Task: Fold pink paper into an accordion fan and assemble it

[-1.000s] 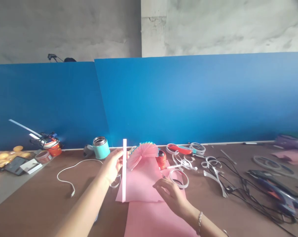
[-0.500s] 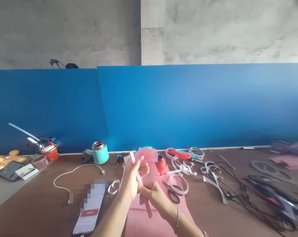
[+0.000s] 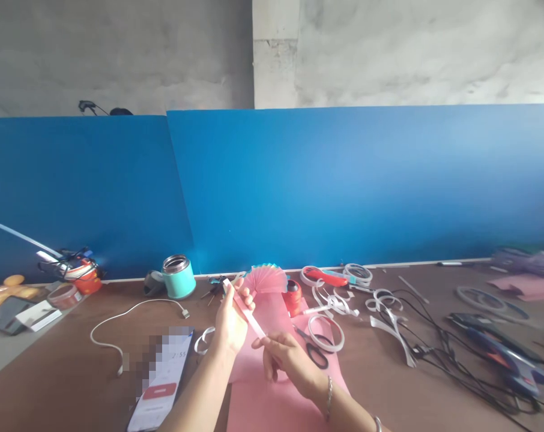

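A narrow, flat pink strip with a whitish face (image 3: 250,316), seemingly folded paper, slants between my two hands. My left hand (image 3: 233,319) is closed around its upper part, the tip poking out past the thumb. The thumb and fingers of my right hand (image 3: 286,360) pinch the strip's lower end. Beneath both hands lies a pink paper sheet (image 3: 258,405). Just beyond them a pleated pink fan (image 3: 266,279) with a blue-green edge stands spread. Black-handled scissors (image 3: 317,355) and a white tape ring (image 3: 326,333) rest right of my right hand.
On the left are a phone (image 3: 161,384), a white cable (image 3: 112,321) and a turquoise cup (image 3: 179,277). A red bottle (image 3: 292,297), white tape scraps (image 3: 332,303), black cables (image 3: 447,360) and a dark blue tool (image 3: 501,354) lie rightward. A blue partition (image 3: 344,186) closes the back.
The right fingers are now at the strip's lower end; before, the strip stuck out below them. My left hand has shifted left and tilted the strip flatter. The view has moved slightly.
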### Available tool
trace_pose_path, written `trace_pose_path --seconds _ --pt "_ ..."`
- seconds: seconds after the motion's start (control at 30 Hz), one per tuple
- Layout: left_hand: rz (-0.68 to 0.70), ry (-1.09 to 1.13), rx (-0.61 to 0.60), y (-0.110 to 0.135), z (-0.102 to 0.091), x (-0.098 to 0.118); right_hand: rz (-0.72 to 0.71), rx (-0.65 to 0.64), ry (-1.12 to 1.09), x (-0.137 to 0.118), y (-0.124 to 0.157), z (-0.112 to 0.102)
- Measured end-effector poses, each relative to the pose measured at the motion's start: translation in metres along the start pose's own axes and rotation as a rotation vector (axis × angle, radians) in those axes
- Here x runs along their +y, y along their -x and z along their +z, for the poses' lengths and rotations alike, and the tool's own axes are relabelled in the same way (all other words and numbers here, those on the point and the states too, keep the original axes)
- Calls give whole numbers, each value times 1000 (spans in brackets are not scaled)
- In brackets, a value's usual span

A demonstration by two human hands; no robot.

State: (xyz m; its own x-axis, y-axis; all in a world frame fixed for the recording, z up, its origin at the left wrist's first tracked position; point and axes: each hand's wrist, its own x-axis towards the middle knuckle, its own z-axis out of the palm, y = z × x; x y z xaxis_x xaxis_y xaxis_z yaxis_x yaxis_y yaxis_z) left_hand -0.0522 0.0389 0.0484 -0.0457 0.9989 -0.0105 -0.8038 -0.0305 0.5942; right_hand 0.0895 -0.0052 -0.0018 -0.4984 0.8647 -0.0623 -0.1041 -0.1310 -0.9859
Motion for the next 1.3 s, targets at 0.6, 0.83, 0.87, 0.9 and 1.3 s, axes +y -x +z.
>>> trace_pose_path --seconds 0.6,0.83,0.87,0.9,1.3 --pt "-115 -498 -57 18 7 -18 -82 255 78 -2 2 3" --pt "-153 -675 -107 16 5 -18 -183 253 62 -7 3 6" --pt "-164 -691 -116 16 5 -19 -193 270 56 -8 2 6" --pt "-172 -703 -125 17 5 -20 -193 287 52 -8 2 6" --pt "-171 -713 -101 19 3 -26 -177 386 85 -9 0 5"
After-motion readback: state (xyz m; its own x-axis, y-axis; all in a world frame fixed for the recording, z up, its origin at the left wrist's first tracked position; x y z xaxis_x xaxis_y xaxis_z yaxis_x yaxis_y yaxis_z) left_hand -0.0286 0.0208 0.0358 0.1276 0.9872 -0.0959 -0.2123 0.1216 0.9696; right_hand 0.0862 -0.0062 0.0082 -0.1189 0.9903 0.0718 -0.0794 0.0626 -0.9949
